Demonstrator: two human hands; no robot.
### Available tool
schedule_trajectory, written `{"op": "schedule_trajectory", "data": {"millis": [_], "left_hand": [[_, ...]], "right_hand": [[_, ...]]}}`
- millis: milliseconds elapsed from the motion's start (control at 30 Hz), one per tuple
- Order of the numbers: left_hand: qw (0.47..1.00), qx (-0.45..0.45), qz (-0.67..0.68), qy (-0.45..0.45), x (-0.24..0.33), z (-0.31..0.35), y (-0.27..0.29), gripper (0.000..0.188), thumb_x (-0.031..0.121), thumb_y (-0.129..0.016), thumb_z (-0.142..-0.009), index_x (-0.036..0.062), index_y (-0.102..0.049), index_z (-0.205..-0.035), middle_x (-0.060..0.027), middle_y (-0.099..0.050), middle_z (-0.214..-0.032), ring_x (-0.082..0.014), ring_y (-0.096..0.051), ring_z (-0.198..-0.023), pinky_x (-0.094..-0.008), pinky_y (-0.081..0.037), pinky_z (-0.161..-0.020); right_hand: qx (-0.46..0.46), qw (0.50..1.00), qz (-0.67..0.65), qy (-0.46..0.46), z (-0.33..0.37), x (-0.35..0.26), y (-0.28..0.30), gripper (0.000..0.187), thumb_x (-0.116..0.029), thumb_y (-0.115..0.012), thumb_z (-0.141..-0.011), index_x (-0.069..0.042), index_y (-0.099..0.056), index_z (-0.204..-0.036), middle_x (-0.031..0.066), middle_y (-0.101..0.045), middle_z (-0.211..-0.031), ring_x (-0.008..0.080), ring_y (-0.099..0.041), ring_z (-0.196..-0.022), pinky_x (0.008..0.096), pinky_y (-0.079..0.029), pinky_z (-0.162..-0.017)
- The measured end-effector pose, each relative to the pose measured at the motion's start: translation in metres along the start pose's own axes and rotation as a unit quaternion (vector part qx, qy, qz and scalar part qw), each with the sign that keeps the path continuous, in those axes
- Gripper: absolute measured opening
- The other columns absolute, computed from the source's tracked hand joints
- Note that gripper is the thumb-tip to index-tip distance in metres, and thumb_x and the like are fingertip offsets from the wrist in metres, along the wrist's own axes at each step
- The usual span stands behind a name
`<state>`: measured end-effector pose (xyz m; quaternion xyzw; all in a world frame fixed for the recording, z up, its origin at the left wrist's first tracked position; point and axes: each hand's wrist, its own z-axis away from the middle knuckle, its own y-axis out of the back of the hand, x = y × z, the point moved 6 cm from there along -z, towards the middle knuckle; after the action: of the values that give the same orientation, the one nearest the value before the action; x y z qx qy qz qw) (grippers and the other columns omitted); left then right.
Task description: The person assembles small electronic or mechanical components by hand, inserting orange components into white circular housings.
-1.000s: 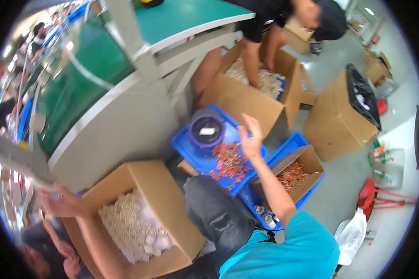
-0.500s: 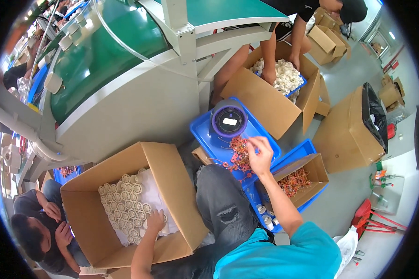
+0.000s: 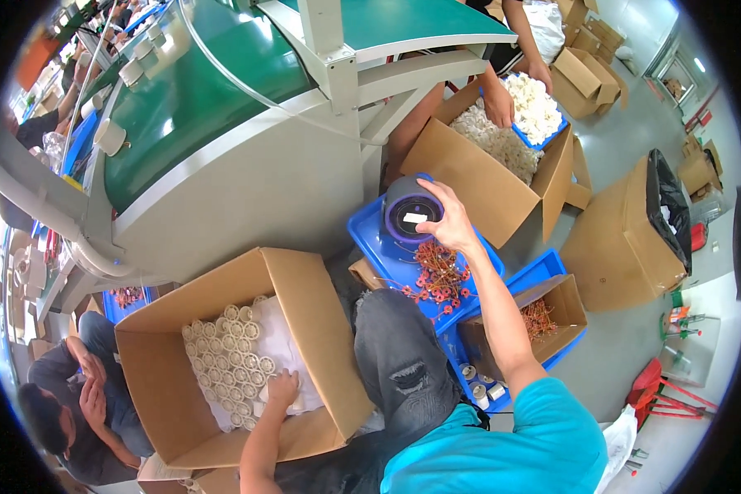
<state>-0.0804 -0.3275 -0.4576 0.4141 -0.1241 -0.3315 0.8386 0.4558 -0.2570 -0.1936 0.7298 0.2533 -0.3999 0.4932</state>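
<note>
My right hand (image 3: 448, 219) spans the dark round canister (image 3: 402, 206) with a purple rim, fingers at its upper edge and thumb near the pale label. The canister sits in a blue tray (image 3: 369, 239), beside a tangle of orange-red wires with small round red parts (image 3: 438, 276). Inside the large cardboard box (image 3: 311, 321), my left hand (image 3: 282, 390) is curled at the right edge of the packed white ring-shaped plastic parts (image 3: 232, 354). What its fingers hold, if anything, is hidden. A white sheet (image 3: 284, 333) lies beside these parts.
A smaller carton of wires (image 3: 543, 321) and several white cylinders (image 3: 479, 391) rest in another blue tray right of my leg. Ahead runs a green conveyor (image 3: 214, 99). A co-worker's hands tip a blue tray of white pieces (image 3: 533, 107) over a carton. Another person sits at left.
My right hand has moved from above the wires up to the canister and grips it. The co-worker's blue tray has risen from inside the carton. The view has shifted slightly.
</note>
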Motion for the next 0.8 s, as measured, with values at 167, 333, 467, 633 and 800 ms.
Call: {"op": "schedule_trajectory", "data": {"millis": [167, 333, 467, 633, 800], "left_hand": [[0.999, -0.008, 0.031, 0.0, 0.005, 0.0, 0.019, 0.054, 0.036, -0.075, -0.075, 0.0116, -0.056, -0.119, -0.0155, -0.058, -0.115, -0.0356, -0.063, -0.103, -0.0493, -0.052, -0.084], [0.992, 0.028, 0.114, 0.04, -0.009, 0.013, 0.075, 0.061, 0.034, -0.076, -0.073, 0.0134, -0.053, -0.126, -0.0165, -0.059, -0.116, -0.035, -0.064, -0.103, -0.0471, -0.053, -0.084], [0.935, 0.134, 0.326, 0.042, -0.044, 0.039, 0.134, 0.063, 0.023, -0.078, -0.07, 0.0069, -0.053, -0.126, -0.0203, -0.06, -0.114, -0.0323, -0.066, -0.1, -0.0381, -0.055, -0.083], [0.783, 0.208, 0.578, 0.1, -0.048, 0.081, 0.208, 0.055, 0.005, -0.069, -0.078, -0.0001, -0.047, -0.128, -0.0179, -0.059, -0.116, -0.0247, -0.065, -0.095, -0.0341, -0.054, -0.081], [0.431, 0.336, 0.837, -0.023, -0.041, 0.105, 0.225, 0.051, -0.005, -0.06, -0.079, 0.0007, -0.042, -0.127, -0.0105, -0.053, -0.114, -0.0217, -0.056, -0.104, -0.0484, -0.046, -0.103]], "right_hand": [[0.002, 1.0, 0.01, -0.011, 0.003, -0.001, 0.006, 0.09, 0.001, -0.081, -0.058, -0.018, -0.049, -0.14, 0.0207, -0.037, -0.147, 0.0372, -0.039, -0.135, 0.0408, -0.036, -0.113], [0.03, 0.999, 0.013, 0.026, 0.009, -0.001, 0.007, 0.088, -0.005, -0.082, -0.062, -0.014, -0.045, -0.142, 0.0199, -0.038, -0.146, 0.0357, -0.038, -0.136, 0.0428, -0.035, -0.112], [0.231, 0.971, -0.039, 0.051, 0.036, -0.008, 0.023, 0.06, -0.009, -0.078, -0.075, -0.003, -0.055, -0.13, 0.0163, -0.055, -0.128, 0.0296, -0.057, -0.115, 0.0372, -0.045, -0.099], [0.194, 0.977, 0.078, -0.047, 0.082, 0.032, 0.005, 0.006, -0.007, -0.071, -0.079, 0.0, -0.072, -0.08, 0.0136, -0.067, -0.08, 0.0251, -0.065, -0.072, 0.0341, -0.052, -0.067], [0.023, 0.972, 0.223, -0.067, 0.073, 0.059, -0.021, 0.022, -0.025, -0.062, -0.08, -0.007, -0.075, -0.08, 0.0195, -0.068, -0.086, 0.0364, -0.066, -0.079, 0.0466, -0.053, -0.073]]}}
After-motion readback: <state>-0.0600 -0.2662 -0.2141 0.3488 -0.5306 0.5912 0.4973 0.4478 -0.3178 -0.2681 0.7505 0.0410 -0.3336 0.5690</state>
